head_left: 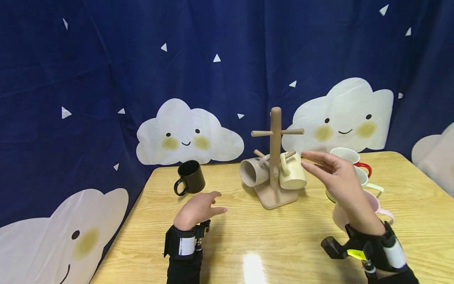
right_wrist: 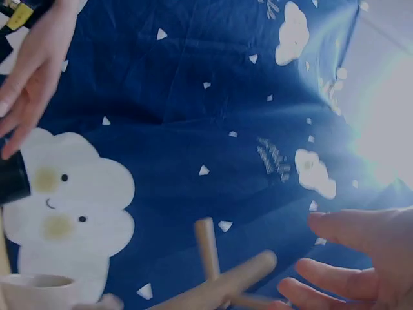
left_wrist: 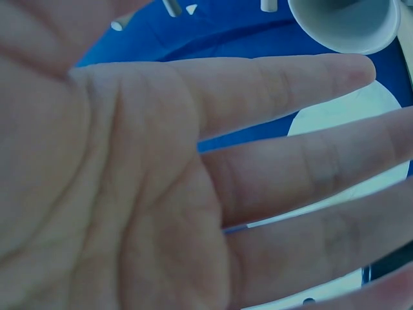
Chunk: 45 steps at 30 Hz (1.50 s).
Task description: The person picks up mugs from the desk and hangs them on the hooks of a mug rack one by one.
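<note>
A wooden mug tree [head_left: 275, 142] stands at the back of the table. On its lower pegs hang a beige-grey mug [head_left: 254, 172], mouth toward the left, and a cream mug [head_left: 293, 175], tilted. My right hand [head_left: 335, 177] is held up just right of the cream mug, thumb and fingers spread apart with nothing between them. Whether its fingertips touch that mug I cannot tell. My left hand [head_left: 198, 210] hovers over the left of the table, fingers extended and holding nothing. Just beyond it sits a black mug [head_left: 192, 177], handle to the left.
Behind my right forearm, several mugs form a row: a white one with a red handle [head_left: 365, 169], one with a pale green handle [head_left: 375, 187], and a pink mug [head_left: 340, 217]. A dark blue curtain [head_left: 213, 79] with clouds hangs behind the wooden table [head_left: 269, 240].
</note>
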{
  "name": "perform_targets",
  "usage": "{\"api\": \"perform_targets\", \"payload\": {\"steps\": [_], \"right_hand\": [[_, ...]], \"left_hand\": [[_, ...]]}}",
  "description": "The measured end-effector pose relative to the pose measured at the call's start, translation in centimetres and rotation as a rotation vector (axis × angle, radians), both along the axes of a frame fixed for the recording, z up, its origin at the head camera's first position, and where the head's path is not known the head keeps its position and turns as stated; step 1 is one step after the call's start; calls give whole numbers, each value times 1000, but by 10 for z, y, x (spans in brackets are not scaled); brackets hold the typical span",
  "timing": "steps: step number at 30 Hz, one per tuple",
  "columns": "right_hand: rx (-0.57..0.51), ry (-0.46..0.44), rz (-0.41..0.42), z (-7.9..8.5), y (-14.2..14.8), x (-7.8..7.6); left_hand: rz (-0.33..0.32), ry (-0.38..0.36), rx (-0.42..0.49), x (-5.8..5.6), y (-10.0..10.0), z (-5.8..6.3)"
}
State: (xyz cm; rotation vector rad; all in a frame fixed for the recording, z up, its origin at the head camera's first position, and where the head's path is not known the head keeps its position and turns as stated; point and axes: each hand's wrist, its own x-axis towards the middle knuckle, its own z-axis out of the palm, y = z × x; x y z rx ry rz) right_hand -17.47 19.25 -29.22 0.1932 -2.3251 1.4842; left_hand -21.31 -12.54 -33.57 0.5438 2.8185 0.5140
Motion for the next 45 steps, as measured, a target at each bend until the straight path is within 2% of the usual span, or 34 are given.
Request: {"api": "perform_targets", "payload": {"steps": [4,7,12,16,18,20,22,24,26,28,30,35,39,42,45], "right_hand": [[-10,-36,27,-23,9,-2],[-8,-65,43,-33,14,-5],[67,-64,76,-40,19,-9],[156,-18,67,-40,25,-9],[267,49,38,-39,29,-9],[432,140,22,-39,33,-10],[600,175,42,-39,37,-11],[750,149,110,-40,41,-13],[825,63,214,-43,43,-16],[856,-15,281,-46,44,-19],[868,-39,316,-50,44,-22],[866,-47,316,-53,42,-24],[872,-61,314,-53,42,-24],[879,-61,310,-55,44,-24],[877,-63,318,-58,48,-24]], "left_hand": [[-6,-1,-5,-1,0,-3],[-8,-1,-9,-1,-1,-5],[-2,-6,-6,-1,-1,-8],[-1,-3,0,-2,-2,-8],[1,-1,7,-3,-2,-7],[6,5,19,-4,-2,-7],[13,12,32,-5,-2,-7],[17,21,40,-6,-3,-7],[15,28,43,-7,-3,-7],[8,33,37,-7,-2,-7],[0,34,35,-7,-2,-7],[-1,40,43,-7,-1,-7],[21,73,81,-10,-1,-8],[63,163,155,-15,-3,-10],[171,316,292,-22,-10,-14]]}}
